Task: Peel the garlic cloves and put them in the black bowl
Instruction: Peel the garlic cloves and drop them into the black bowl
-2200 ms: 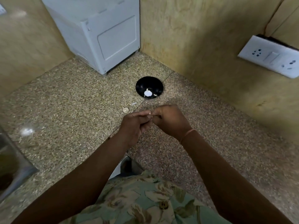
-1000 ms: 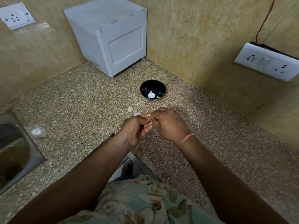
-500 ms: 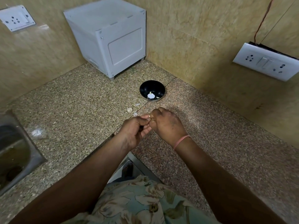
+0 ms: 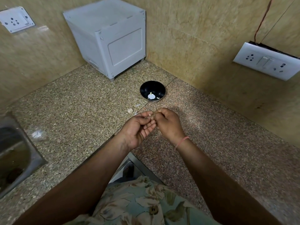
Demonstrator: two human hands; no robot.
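Observation:
A small black bowl (image 4: 152, 88) stands on the speckled granite counter near the wall corner, with white peeled garlic (image 4: 151, 96) in its bottom. Just in front of it, my left hand (image 4: 138, 129) and my right hand (image 4: 168, 124) meet above the counter. Both pinch one small garlic clove (image 4: 152, 116) between their fingertips; the clove is mostly hidden by the fingers. Another unpeeled clove (image 4: 130, 110) lies on the counter to the left of my hands, with bits of skin (image 4: 137, 106) around it.
A white box-shaped appliance (image 4: 110, 39) stands in the corner behind the bowl. A steel sink (image 4: 14, 153) is set into the counter at far left. Switch sockets hang on the left wall (image 4: 16, 19) and right wall (image 4: 267, 62). The counter edge runs below my wrists.
My hands stay together on the clove in front of the bowl. My left fingers have opened a little and the palm has turned up. The camera view has shifted slightly.

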